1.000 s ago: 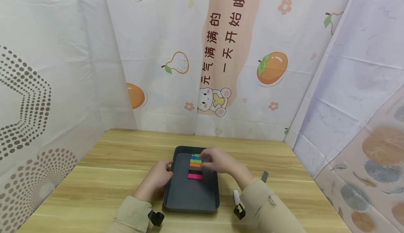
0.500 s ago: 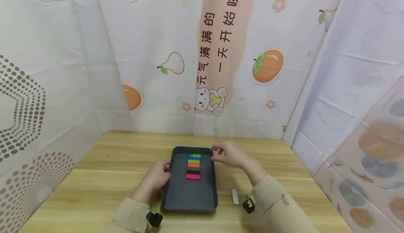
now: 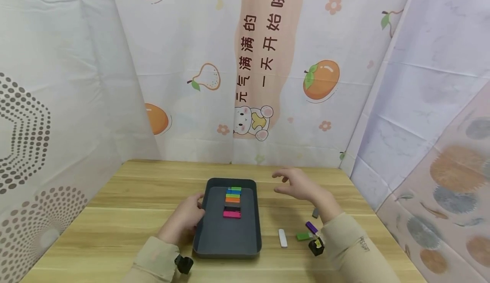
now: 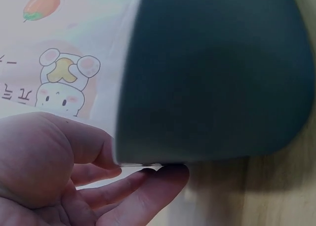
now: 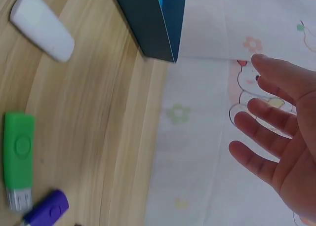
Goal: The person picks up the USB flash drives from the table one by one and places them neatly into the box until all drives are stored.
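Note:
A dark grey tray point(image 3: 227, 240) lies on the wooden table. Down its upper middle runs a column of small coloured USB sticks: green, blue, lime, orange, dark ones and a pink one point(image 3: 232, 215). My left hand point(image 3: 187, 212) holds the tray's left side, thumb and fingers at its edge in the left wrist view. My right hand point(image 3: 300, 184) hovers right of the tray, fingers spread and nothing in them. Below it lie a white stick point(image 3: 283, 238), a green USB stick point(image 5: 19, 152) and a purple USB stick point(image 5: 48, 210), the last two with metal plugs.
A small grey piece point(image 3: 315, 212) lies by my right forearm, partly covered by it. Bare wood point(image 3: 145, 189) shows left of the tray. Printed curtains point(image 3: 191, 117) hang behind the table and along both sides.
My right hand has drawn back from the column of USB sticks, over the tray's right wall, and moved further right with opening fingers. My left hand has stayed at the tray.

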`<act>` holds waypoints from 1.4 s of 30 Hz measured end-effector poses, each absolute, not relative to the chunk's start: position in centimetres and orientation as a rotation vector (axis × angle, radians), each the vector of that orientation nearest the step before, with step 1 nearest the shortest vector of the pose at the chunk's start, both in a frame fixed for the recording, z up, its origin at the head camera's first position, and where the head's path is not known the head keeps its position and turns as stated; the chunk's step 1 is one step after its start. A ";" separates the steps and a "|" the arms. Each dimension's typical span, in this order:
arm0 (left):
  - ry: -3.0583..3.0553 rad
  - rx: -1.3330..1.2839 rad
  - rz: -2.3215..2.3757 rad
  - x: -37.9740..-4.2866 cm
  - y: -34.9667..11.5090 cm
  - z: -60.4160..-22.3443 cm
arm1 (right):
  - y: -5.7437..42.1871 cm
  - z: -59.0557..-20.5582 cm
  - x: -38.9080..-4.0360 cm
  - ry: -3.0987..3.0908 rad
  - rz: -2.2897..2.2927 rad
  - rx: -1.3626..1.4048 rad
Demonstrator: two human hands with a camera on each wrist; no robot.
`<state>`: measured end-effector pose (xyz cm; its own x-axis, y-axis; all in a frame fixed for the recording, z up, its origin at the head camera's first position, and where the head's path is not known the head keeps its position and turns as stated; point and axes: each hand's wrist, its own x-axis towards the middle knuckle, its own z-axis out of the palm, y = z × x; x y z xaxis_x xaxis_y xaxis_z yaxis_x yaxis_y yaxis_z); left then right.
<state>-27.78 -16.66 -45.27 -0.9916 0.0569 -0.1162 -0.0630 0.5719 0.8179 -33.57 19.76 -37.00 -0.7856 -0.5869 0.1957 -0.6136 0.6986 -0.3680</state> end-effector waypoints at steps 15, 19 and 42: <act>2.725 0.001 1.259 -28.2 -16.7 -44.8 | 24.1 -37.1 -33.4 -2.928 0.617 0.841; 2.743 0.012 1.231 -28.2 -16.6 -44.8 | 25.2 -37.3 -33.4 -2.928 0.603 0.820; 2.768 0.039 1.179 -28.2 -16.7 -44.9 | 30.0 -39.7 -33.0 -2.968 0.582 0.772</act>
<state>-28.19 -16.73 -44.86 -0.9908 0.0758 -0.1119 -0.0282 0.6938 0.7196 -32.98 30.01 -39.68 -0.8775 -0.4665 0.1114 -0.4740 0.8080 -0.3498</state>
